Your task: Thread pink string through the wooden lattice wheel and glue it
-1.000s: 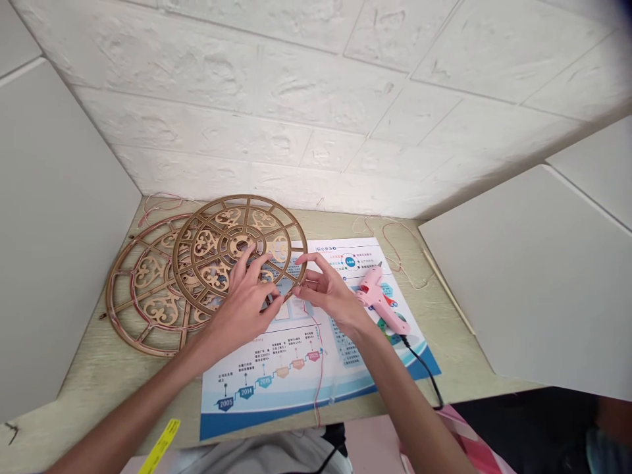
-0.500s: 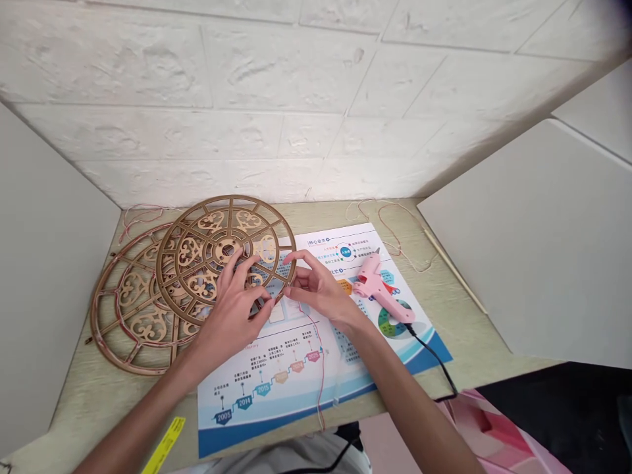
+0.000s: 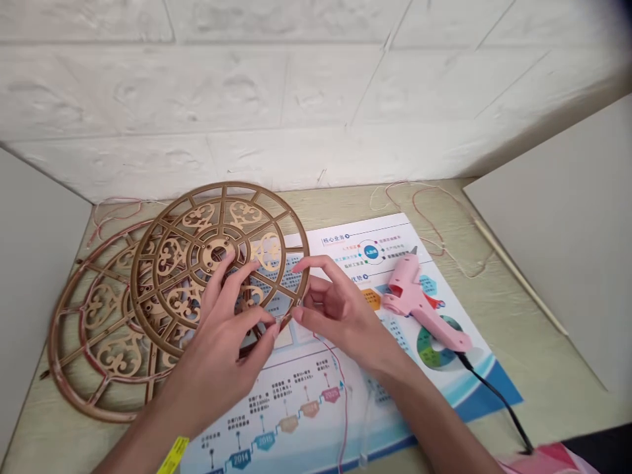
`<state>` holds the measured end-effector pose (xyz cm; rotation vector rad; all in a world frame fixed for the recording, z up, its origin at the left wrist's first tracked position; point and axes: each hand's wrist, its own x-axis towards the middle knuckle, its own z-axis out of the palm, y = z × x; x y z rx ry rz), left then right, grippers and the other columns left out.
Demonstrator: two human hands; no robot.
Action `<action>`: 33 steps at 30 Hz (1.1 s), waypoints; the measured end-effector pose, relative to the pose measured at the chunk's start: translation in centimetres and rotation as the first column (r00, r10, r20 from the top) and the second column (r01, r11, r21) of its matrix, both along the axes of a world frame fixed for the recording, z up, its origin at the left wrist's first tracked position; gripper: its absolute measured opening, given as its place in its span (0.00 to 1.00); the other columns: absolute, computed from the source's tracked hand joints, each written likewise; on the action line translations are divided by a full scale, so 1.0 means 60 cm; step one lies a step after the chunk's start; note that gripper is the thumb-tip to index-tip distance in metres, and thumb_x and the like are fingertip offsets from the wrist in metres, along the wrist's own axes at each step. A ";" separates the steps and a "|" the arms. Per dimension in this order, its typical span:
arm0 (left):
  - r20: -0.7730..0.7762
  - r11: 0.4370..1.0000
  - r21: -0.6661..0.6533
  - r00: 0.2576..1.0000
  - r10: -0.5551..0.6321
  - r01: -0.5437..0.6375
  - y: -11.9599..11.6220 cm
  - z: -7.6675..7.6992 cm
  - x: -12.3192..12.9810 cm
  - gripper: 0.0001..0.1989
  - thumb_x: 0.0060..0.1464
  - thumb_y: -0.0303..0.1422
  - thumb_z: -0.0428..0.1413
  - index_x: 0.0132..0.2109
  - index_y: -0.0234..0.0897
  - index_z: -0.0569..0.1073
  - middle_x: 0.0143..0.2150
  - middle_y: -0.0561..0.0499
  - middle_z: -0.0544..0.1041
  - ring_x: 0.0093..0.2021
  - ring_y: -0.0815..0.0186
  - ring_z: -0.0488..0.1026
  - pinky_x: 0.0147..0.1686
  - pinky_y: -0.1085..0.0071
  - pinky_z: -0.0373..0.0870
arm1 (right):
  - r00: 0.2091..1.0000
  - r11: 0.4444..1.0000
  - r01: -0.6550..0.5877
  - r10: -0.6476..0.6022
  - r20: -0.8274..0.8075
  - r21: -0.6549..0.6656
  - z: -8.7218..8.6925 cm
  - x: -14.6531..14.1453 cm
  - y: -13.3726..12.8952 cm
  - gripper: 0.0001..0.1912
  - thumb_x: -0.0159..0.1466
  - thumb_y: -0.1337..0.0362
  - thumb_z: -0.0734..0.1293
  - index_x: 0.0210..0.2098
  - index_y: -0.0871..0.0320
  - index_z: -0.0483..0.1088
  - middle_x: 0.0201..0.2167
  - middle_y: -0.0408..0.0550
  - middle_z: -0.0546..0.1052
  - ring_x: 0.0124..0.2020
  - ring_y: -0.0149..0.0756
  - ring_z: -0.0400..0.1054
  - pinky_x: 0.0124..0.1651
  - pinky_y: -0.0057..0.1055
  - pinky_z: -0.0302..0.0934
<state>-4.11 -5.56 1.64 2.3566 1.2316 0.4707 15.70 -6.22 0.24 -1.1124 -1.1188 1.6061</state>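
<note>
A round bronze-coloured openwork frame [image 3: 226, 191] with scrolled heart shapes is raised at its near side, partly over a second such frame [image 3: 96, 411]. My left hand [image 3: 230, 322] reaches across its lower part, thumb and forefinger closed at the near rim and other fingers spread over the openwork. My right hand [image 3: 345, 316] is closed on the lower right rim, thumb in front, forefinger along the outer edge. A thin red wire [image 3: 345, 408] hangs from near the right fingertips across the printed sheet [image 3: 296, 368]. Whether the fingers also pinch the wire is hidden.
On the sheet's right lies a pink glue gun [image 3: 427, 306] with a black cord [image 3: 498, 405]. Loose thin wires [image 3: 434, 237] and a pale rod [image 3: 523, 276] lie at the back right. A yellow strip [image 3: 174, 455] is by my left forearm. White brick-pattern wall [image 3: 316, 85] stands behind.
The view has moved closer, so everything looks larger. Both hands keep nearly the same hold at the upper frame's near rim.
</note>
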 end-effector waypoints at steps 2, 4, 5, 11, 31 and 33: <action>-0.001 1.000 0.022 1.000 -0.021 0.021 0.000 0.001 0.000 0.13 0.65 0.30 0.49 0.35 0.40 0.76 0.70 0.50 0.54 0.73 0.43 0.42 0.62 0.36 0.62 | 1.000 1.000 0.008 -0.008 -0.002 -0.010 -0.001 -0.001 -0.003 0.18 0.62 0.65 0.68 0.49 0.50 0.61 0.30 0.40 0.72 0.24 0.28 0.54 0.27 0.28 0.48; 0.001 0.999 0.047 1.000 -0.006 0.006 0.000 0.000 -0.001 0.12 0.64 0.28 0.49 0.35 0.40 0.75 0.71 0.50 0.55 0.73 0.44 0.43 0.62 0.39 0.64 | 1.000 1.000 0.025 -0.025 0.004 -0.016 -0.001 -0.001 -0.007 0.17 0.63 0.66 0.67 0.50 0.48 0.61 0.29 0.39 0.70 0.26 0.29 0.57 0.28 0.28 0.51; 0.002 0.998 0.059 1.000 -0.006 0.006 0.000 -0.002 -0.001 0.12 0.64 0.27 0.49 0.36 0.40 0.76 0.71 0.50 0.55 0.73 0.44 0.44 0.63 0.40 0.64 | 0.999 0.999 0.037 -0.037 0.012 -0.018 -0.001 -0.002 -0.009 0.17 0.64 0.67 0.67 0.50 0.47 0.62 0.28 0.39 0.69 0.26 0.30 0.58 0.29 0.29 0.52; 0.041 0.993 0.119 0.999 0.003 -0.008 0.001 -0.015 -0.003 0.10 0.59 0.27 0.51 0.35 0.41 0.75 0.70 0.53 0.58 0.72 0.45 0.50 0.66 0.43 0.61 | 0.991 0.995 0.101 -0.101 0.093 0.002 -0.002 -0.002 -0.014 0.20 0.64 0.71 0.67 0.51 0.43 0.63 0.26 0.39 0.69 0.25 0.30 0.59 0.25 0.27 0.55; 0.027 0.988 0.139 0.997 0.071 -0.074 0.000 -0.027 0.003 0.12 0.57 0.29 0.50 0.30 0.45 0.75 0.69 0.56 0.59 0.72 0.45 0.51 0.66 0.35 0.56 | 0.983 0.989 0.109 -0.093 0.158 -0.099 0.014 0.002 -0.014 0.24 0.62 0.73 0.69 0.51 0.41 0.67 0.31 0.42 0.74 0.29 0.34 0.68 0.30 0.30 0.67; 0.016 0.988 0.137 0.998 0.063 -0.065 0.000 -0.026 0.003 0.12 0.57 0.29 0.50 0.30 0.45 0.75 0.69 0.56 0.59 0.72 0.44 0.51 0.65 0.34 0.57 | 0.987 0.989 0.103 -0.090 0.130 -0.102 0.014 0.001 -0.014 0.24 0.63 0.74 0.68 0.51 0.40 0.67 0.32 0.42 0.74 0.29 0.34 0.69 0.32 0.31 0.69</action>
